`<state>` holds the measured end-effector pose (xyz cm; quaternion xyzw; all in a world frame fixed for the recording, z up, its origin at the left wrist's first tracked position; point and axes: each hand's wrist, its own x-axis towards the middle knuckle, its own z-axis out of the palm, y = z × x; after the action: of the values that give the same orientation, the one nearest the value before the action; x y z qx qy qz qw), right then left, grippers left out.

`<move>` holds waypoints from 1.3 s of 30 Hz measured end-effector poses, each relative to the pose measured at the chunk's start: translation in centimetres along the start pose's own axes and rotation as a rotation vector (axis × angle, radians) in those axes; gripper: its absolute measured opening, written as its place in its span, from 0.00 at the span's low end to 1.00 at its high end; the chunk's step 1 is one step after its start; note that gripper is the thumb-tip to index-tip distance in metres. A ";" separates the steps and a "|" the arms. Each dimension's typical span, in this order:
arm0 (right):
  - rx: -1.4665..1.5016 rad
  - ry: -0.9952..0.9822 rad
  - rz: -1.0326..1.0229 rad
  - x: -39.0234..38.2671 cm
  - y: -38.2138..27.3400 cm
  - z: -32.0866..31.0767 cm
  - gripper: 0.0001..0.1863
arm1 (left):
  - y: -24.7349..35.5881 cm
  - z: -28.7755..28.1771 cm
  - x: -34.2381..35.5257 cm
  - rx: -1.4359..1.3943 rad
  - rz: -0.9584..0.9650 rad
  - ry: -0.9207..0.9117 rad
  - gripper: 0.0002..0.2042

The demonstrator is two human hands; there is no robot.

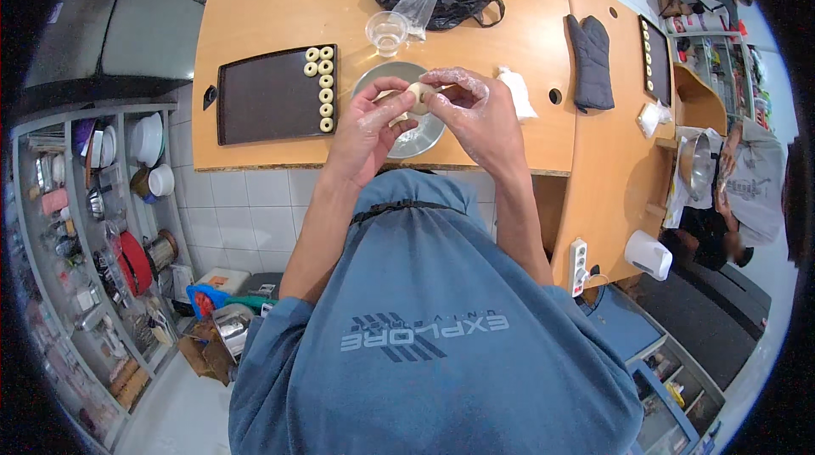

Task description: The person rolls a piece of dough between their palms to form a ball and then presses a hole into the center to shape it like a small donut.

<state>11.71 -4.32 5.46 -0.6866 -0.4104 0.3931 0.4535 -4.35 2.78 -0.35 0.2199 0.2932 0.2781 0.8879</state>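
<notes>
A small pale dough ring (418, 98) is pinched between my two hands, above a round metal bowl (413, 145). My left hand (373, 122) grips its left side with thumb and fingers. From the right, my floury right hand (472, 113) closes on the same ring, with thumb and fingertips at its edge. My hands hide much of the bowl and its contents. To the left lies a dark baking tray (263, 103); several dough rings (326, 81) line its right end in a column, with a few more beside them at the top.
Behind the bowl stand a clear plastic cup (387, 33) and a black plastic bag (475, 1). Right of my hands are a white packet (516, 92) and a dark oven mitt (591, 64). Another tray of rings (653, 64) lies farther right, near a person holding a metal bowl (698, 168).
</notes>
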 end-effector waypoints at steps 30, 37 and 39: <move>0.020 -0.010 -0.061 0.1 0.6 0.1 0.15 | 0.0 -0.3 0.1 -0.021 0.033 -0.053 0.09; 0.018 0.043 -0.021 0.0 0.5 0.2 0.14 | -0.2 -0.3 0.0 0.015 0.034 -0.031 0.08; 0.009 0.055 -0.031 0.1 0.5 0.3 0.14 | -0.2 -0.4 0.1 0.025 0.038 -0.047 0.09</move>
<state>11.60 -4.31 4.90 -0.6885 -0.4066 0.3687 0.4740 -4.51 2.80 -0.80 0.2430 0.2713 0.2859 0.8863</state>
